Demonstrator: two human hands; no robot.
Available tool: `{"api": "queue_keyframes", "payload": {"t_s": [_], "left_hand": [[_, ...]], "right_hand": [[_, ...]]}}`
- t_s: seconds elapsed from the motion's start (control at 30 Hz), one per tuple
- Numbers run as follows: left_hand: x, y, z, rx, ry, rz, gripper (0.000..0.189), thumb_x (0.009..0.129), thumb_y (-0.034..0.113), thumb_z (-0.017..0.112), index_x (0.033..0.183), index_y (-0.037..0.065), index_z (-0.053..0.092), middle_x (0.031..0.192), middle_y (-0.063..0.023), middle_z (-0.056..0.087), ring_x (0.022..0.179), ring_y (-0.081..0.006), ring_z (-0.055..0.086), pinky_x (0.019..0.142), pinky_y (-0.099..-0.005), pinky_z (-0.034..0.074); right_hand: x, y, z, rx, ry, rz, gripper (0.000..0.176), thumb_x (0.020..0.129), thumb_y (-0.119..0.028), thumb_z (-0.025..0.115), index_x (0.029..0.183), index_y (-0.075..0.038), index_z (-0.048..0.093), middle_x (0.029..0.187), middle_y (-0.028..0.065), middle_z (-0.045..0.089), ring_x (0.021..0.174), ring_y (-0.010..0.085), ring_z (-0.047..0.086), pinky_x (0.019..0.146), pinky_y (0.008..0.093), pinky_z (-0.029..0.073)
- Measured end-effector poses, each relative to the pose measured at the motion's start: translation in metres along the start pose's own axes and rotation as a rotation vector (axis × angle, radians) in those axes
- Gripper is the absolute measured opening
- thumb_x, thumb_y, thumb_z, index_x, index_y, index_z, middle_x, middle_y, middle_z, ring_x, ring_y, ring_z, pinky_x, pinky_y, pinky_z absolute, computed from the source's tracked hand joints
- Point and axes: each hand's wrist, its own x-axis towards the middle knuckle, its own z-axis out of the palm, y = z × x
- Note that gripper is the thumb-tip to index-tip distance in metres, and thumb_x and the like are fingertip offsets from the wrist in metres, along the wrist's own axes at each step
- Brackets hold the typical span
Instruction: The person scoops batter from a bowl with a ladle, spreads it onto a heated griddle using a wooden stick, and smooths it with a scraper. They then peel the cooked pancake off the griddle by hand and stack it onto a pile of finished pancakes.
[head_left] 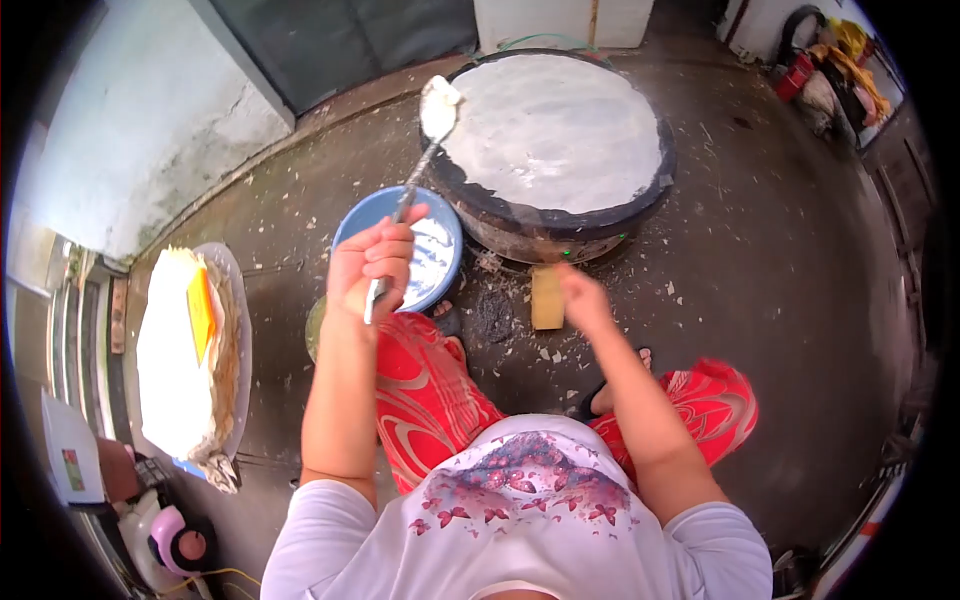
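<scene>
My left hand (pixel 378 262) is closed around the metal handle of a long spoon (pixel 408 195). White batter (pixel 438 110) clings to the spoon's head, which is raised by the left edge of a round griddle (pixel 455 180). A thin white sheet of batter (pixel 555 125) covers most of the griddle's top. Below my left hand sits a blue basin (pixel 345 232) with white batter inside, partly hidden by the hand. In front of the griddle my right hand (pixel 584 298), slightly blurred, grips a flat yellow rectangular scraper (pixel 547 298) by its right edge.
On the left a tray (pixel 243 300) bears a stack of thin white sheets (pixel 175 350) with a yellow piece (pixel 201 312) on top. White scraps lie over the dark floor (pixel 780 330). Cloths and bags (pixel 840 85) are piled at the back right.
</scene>
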Motion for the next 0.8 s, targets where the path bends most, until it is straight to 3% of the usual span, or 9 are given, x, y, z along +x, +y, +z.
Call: {"api": "queue_keyframes", "payload": {"t_s": [0.07,0.2,0.27,0.33,0.47,0.53,0.57,0.63,0.8], "left_hand": [[-0.021,0.020,-0.003,0.169,0.123,0.097,0.037,0.091,0.011,0.034,0.121,-0.013,0.032,0.073,-0.0080,0.045,0.050,-0.0101,0.040,0.038,-0.0222,0.034],[-0.066,0.055,-0.032,0.772,0.636,0.369,0.030,0.089,0.012,0.038,0.108,-0.010,0.043,0.070,-0.0109,0.052,0.044,-0.0103,0.041,0.033,-0.0198,0.035],[-0.082,0.072,-0.062,0.894,0.792,0.374,0.024,0.087,0.011,0.038,0.099,-0.007,0.047,0.065,-0.0103,0.052,0.043,-0.0096,0.043,0.032,-0.0198,0.036],[-0.087,0.091,-0.100,0.794,0.909,0.343,0.018,0.086,0.010,0.039,0.088,-0.005,0.047,0.066,-0.0121,0.052,0.042,-0.0129,0.043,0.033,-0.0235,0.035],[-0.064,0.120,-0.191,0.539,0.889,0.247,0.021,0.090,0.011,0.032,0.100,-0.007,0.037,0.074,-0.0170,0.053,0.047,-0.0157,0.045,0.035,-0.0247,0.038],[-0.043,0.124,-0.228,0.448,0.830,0.256,0.025,0.091,0.011,0.030,0.106,-0.008,0.032,0.079,-0.0198,0.054,0.048,-0.0175,0.046,0.039,-0.0268,0.041],[-0.035,0.123,-0.244,0.376,0.785,0.265,0.025,0.091,0.012,0.031,0.106,-0.008,0.033,0.083,-0.0205,0.054,0.052,-0.0195,0.049,0.043,-0.0286,0.045],[-0.019,0.113,-0.261,0.265,0.783,0.310,0.025,0.091,0.012,0.032,0.106,-0.008,0.037,0.088,-0.0206,0.054,0.063,-0.0242,0.055,0.052,-0.0323,0.050],[-0.037,0.101,-0.297,0.799,0.977,0.252,0.034,0.090,0.024,0.042,0.106,-0.004,0.049,0.093,-0.0144,0.056,0.081,-0.0288,0.058,0.066,-0.0398,0.051]], "right_hand": [[-0.019,-0.082,0.009,-0.219,-0.544,0.227,0.027,0.083,-0.020,0.055,0.109,-0.018,0.060,0.096,0.0130,0.063,0.086,0.0164,0.060,0.079,0.0285,0.045],[-0.004,-0.056,-0.001,0.070,-0.190,0.029,0.032,0.083,-0.017,0.056,0.115,-0.014,0.056,0.097,0.0054,0.064,0.086,0.0149,0.059,0.078,0.0268,0.044],[0.013,-0.026,-0.034,0.050,0.078,0.148,0.033,0.086,-0.016,0.051,0.118,-0.012,0.053,0.086,0.0017,0.062,0.067,0.0120,0.057,0.062,0.0243,0.047],[0.016,-0.046,-0.056,0.252,0.329,0.626,0.032,0.088,-0.017,0.047,0.119,-0.013,0.053,0.069,-0.0012,0.054,0.050,0.0058,0.047,0.042,0.0206,0.039],[-0.012,-0.055,-0.008,0.187,-0.258,0.568,0.034,0.086,-0.010,0.049,0.119,-0.016,0.054,0.065,-0.0021,0.052,0.043,0.0037,0.039,0.037,0.0197,0.034],[-0.005,-0.033,0.021,0.083,-0.378,-0.099,0.044,0.081,-0.002,0.055,0.122,-0.015,0.051,0.072,0.0007,0.055,0.042,0.0044,0.041,0.038,0.0206,0.036],[-0.001,-0.065,0.028,0.077,-0.395,-0.098,0.044,0.081,-0.002,0.055,0.122,-0.015,0.051,0.072,0.0007,0.055,0.042,0.0044,0.041,0.038,0.0206,0.036],[0.008,-0.155,0.037,0.244,-0.436,0.247,0.054,0.077,0.003,0.058,0.127,-0.009,0.044,0.079,0.0021,0.057,0.051,0.0065,0.049,0.044,0.0210,0.041],[0.030,-0.131,0.048,-0.038,-0.772,0.640,0.069,0.075,0.006,0.058,0.136,-0.009,0.029,0.096,0.0058,0.056,0.081,0.0107,0.055,0.063,0.0220,0.047]]}}
